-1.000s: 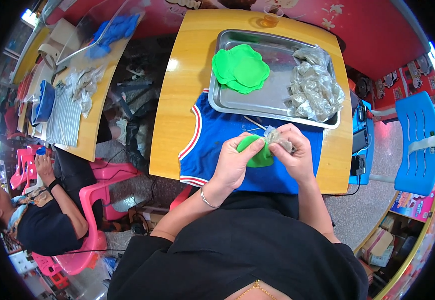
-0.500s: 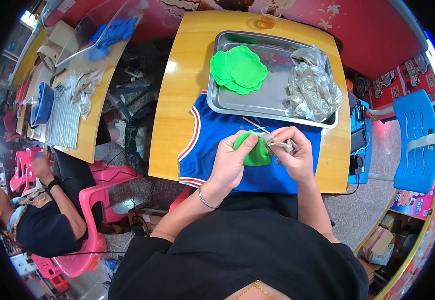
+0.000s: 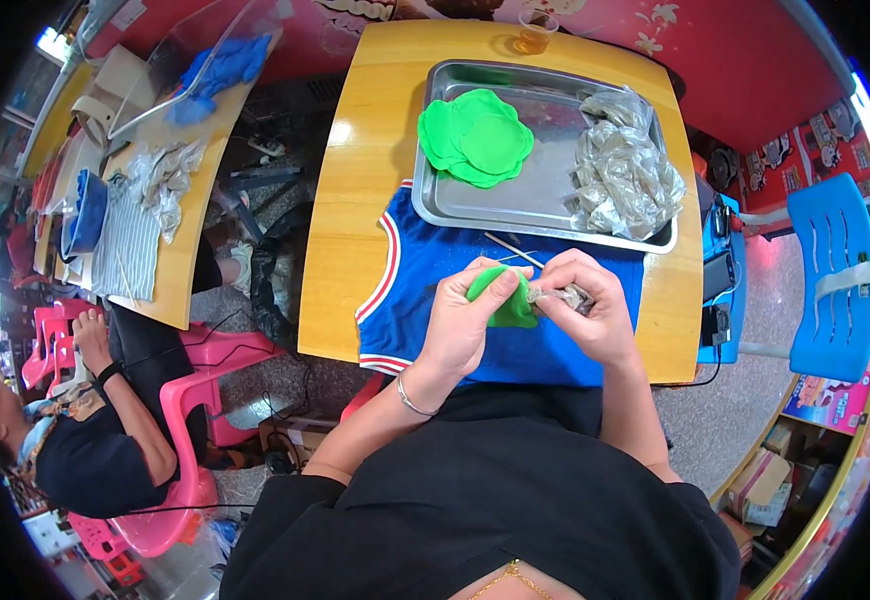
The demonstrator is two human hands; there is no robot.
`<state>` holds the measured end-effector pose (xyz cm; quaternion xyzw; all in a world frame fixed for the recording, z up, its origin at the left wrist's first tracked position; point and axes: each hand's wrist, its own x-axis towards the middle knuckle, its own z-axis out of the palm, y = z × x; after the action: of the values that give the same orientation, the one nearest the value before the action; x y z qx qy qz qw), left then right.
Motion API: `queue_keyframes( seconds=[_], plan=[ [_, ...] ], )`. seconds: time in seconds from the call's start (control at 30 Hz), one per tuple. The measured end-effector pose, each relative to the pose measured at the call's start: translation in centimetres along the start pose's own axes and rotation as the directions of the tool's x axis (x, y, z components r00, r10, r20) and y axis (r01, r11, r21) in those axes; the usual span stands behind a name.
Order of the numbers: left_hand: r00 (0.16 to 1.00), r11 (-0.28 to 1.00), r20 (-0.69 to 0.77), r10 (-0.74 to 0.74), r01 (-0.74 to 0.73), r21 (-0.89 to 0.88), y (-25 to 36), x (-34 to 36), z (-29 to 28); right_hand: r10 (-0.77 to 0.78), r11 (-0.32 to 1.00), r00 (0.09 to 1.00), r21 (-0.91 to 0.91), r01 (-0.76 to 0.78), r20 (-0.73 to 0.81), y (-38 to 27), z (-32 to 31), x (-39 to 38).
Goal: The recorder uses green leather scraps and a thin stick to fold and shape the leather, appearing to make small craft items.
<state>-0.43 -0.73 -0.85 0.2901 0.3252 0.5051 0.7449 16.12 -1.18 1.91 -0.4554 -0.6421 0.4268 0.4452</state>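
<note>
My left hand point(image 3: 467, 318) is closed on a piece of thin green sheet point(image 3: 511, 310), folded between thumb and fingers. My right hand point(image 3: 589, 305) pinches a crumpled, greyish, see-through plastic bag point(image 3: 577, 297) right against the green sheet's edge. What the bag holds is hard to make out. Both hands are above a blue sleeveless jersey point(image 3: 410, 262) with red and white trim, spread on the table. A thin white stick point(image 3: 511, 247) lies on the jersey just beyond my hands.
Beyond the jersey, a metal tray point(image 3: 545, 215) holds stacked green scalloped sheets point(image 3: 477, 138) and a heap of similar bags point(image 3: 623, 170). A cup of amber drink point(image 3: 534, 35) stands at the table's point(image 3: 340, 230) far edge. Blue chair point(image 3: 833, 275) right; seated person point(image 3: 95, 440) left.
My right hand has shifted slightly and the bag is gathered closer into its fingers. The green sheet is tilted a little differently. At the left, the other person's hand has moved.
</note>
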Motion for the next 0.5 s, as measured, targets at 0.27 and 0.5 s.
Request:
queue_keyframes(
  seconds=[0.27, 0.5],
  plan=[
    [0.997, 0.993, 0.03, 0.07, -0.072, 0.091, -0.9, 0.2, -0.3, 0.143, 0.989, 0.987, 0.05, -0.139, -0.067, 0.3, 1.1, -0.4],
    [0.98, 0.919, 0.058, 0.191, -0.199, 0.341, -0.1, 0.0, 0.4, 0.139, 0.96, 0.976, -0.218, -0.175, -0.169, -0.5, 1.9, -0.2]
  ],
)
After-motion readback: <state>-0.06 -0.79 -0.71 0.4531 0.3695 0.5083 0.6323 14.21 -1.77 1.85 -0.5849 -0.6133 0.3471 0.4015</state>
